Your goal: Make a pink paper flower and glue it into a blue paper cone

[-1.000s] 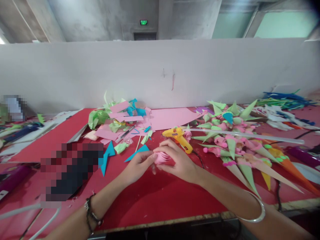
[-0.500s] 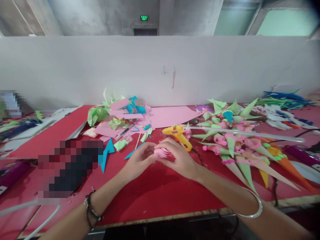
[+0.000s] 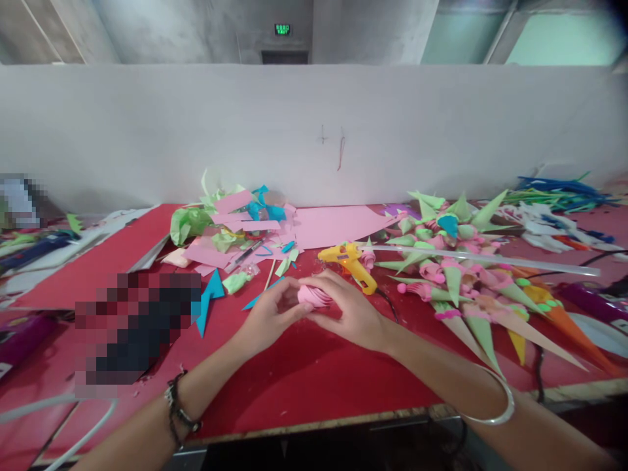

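Observation:
Between both hands, over the red tabletop [image 3: 275, 392], is a pink swirled piece [image 3: 314, 297] with ridges, like a dollop of soft-serve ice cream. My left hand [image 3: 272, 311] closes on its left side, thumb along the lower edge. From the right, my right hand [image 3: 350, 314] curls round it, hiding part of that side. Just behind my right hand lies a yellow hot glue gun [image 3: 350, 261] with a long clear glue stick [image 3: 481, 257] in it. Several green, pink and orange paper cones [image 3: 451, 281] with pink swirls are heaped to the right.
Pink paper [image 3: 333, 226] and green and blue scraps [image 3: 230, 216] lie at the back, before a white partition [image 3: 314, 131]. Blue paper pieces [image 3: 210, 297] and a craft knife [image 3: 244, 255] rest left of my hands. Purple bottle-like objects [image 3: 24, 340] stand at the sides.
The pink swirled piece has turned slightly and shifted a little left in my fingers, showing more of its surface. Both hands stay on it.

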`<state>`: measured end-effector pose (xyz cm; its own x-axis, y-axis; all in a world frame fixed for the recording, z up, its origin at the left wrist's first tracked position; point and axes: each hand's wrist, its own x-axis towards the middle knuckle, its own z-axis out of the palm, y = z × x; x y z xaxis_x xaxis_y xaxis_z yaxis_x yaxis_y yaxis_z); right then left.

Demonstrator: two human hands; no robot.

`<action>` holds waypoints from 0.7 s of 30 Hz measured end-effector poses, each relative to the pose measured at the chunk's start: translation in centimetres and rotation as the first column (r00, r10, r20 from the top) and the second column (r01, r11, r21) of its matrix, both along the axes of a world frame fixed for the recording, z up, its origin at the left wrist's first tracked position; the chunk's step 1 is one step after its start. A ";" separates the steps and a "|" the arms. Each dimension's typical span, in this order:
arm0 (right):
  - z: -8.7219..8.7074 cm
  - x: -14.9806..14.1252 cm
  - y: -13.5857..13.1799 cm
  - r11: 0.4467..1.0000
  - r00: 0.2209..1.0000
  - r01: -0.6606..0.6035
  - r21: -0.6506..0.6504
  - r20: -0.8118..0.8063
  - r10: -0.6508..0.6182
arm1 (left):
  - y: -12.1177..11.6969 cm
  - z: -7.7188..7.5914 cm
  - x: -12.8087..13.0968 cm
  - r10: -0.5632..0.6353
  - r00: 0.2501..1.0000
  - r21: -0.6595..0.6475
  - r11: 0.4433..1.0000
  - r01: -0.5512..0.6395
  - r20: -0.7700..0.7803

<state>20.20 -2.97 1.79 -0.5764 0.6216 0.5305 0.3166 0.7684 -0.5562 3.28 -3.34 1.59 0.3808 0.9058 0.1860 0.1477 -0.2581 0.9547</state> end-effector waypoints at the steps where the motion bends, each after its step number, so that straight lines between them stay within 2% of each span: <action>1: 0.0 0.0 0.0 1.000 1.000 -0.007 0.002 0.008 0.007 | 0.0 -0.1 0.0 0.002 1.000 -0.009 1.000 -0.002 0.007; 8: 0.0 0.2 0.0 1.000 1.000 -0.021 0.001 0.019 0.021 | 0.3 -0.3 -0.2 -0.087 0.987 -0.076 0.992 0.098 0.138; 15: 0.1 0.2 0.1 1.000 1.000 -0.018 0.007 -0.004 0.018 | 0.2 -0.1 -0.2 -0.121 0.985 -0.184 0.973 0.143 0.124; 21: 0.1 0.2 0.1 1.000 1.000 0.008 0.028 0.000 -0.008 | 0.3 -0.1 -0.3 -0.083 0.991 -0.132 0.987 0.097 0.102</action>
<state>20.37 -2.92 1.93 -0.5717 0.6108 0.5477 0.3232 0.7813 -0.5340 3.03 -3.08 1.47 0.4482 0.8880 0.1029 0.0357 -0.1328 0.9905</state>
